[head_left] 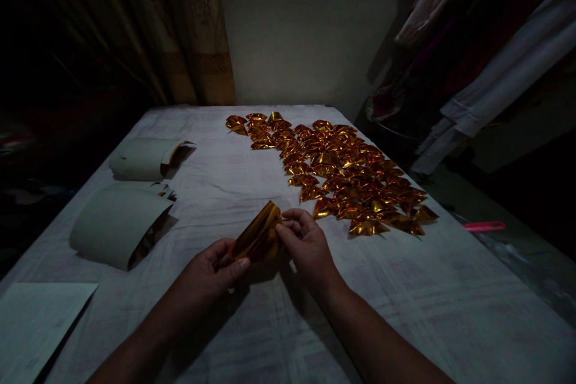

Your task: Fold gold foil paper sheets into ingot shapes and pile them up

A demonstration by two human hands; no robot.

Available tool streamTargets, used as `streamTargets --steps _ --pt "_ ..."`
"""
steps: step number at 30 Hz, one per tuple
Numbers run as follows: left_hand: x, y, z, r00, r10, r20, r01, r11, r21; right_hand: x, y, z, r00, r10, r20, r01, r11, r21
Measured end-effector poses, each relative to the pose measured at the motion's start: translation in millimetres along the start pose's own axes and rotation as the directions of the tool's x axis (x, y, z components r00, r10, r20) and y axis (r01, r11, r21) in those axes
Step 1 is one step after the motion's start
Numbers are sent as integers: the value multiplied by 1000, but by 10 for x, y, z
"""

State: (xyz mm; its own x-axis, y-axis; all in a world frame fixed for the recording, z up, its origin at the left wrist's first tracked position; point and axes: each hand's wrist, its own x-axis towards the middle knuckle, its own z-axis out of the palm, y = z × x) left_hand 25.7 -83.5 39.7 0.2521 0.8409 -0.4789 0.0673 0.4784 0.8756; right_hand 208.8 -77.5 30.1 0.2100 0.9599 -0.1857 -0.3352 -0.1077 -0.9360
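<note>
A sheet of shiny gold foil paper (258,233), partly bent over, is held between both hands above the cloth-covered surface. My left hand (220,265) pinches its lower left end, thumb on the near side. At the sheet's right edge, the thumb and fingers of my right hand (303,240) close on it. Beyond my right hand lies a spread of several folded gold foil pieces (333,168), pointed at their ends and resting close together.
Two curled pale sheets (114,222) (139,159) stand at the left. A flat pale sheet (40,324) lies at the near left corner. Curtains (198,30) hang behind on the left, clothes (504,78) on the right. A pink object (485,226) is past the right edge.
</note>
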Motion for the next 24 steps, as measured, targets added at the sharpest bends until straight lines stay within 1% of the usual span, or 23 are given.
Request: streamTargets --steps 3,6,11,13,18,21,24 --pt "-8 3 -13 998 -46 39 44 997 58 -2 7 -2 1000 -25 14 24 1000 18" --pt "-32 9 6 994 -102 27 100 994 53 -5 17 3 999 -37 25 37 999 8" --pt "-43 19 58 996 -21 -88 21 1000 6 -18 7 4 998 -63 23 63 998 -9" --pt "-30 19 58 994 -3 -107 5 1000 17 -17 -3 -3 997 -70 26 70 997 -33" --pt "10 -5 18 993 -2 -117 6 999 36 3 -2 -22 993 -115 33 117 991 -66" --pt "21 -3 14 990 11 -138 -7 1000 26 7 14 -37 983 -176 49 180 979 -98" --pt "24 21 17 973 88 -211 -82 996 38 0 27 -61 960 -271 69 279 936 -212"
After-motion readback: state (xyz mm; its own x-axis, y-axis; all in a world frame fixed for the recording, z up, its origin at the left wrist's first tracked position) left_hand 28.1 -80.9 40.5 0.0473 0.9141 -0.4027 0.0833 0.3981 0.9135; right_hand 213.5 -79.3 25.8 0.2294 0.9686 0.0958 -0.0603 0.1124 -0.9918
